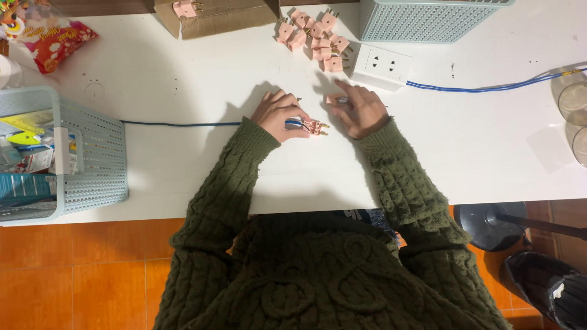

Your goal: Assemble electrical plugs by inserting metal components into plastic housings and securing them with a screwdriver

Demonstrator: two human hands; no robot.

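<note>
Left hand (278, 116) grasps the blue cable (183, 124) at its pink plug (316, 127); right hand (362, 110) pinches a plug cover (334, 99) mid-bench (458, 153). Align squarely before pressing.

- A pink plug half (315, 127), brass prongs pointing right, lay flat on the white table (183, 79), well below the white socket block (381, 66) and joined to a blue cable (183, 124) running off to the left.
- A second pink plug piece (334, 99) sat nearer the socket block, just below and left of it.
</note>
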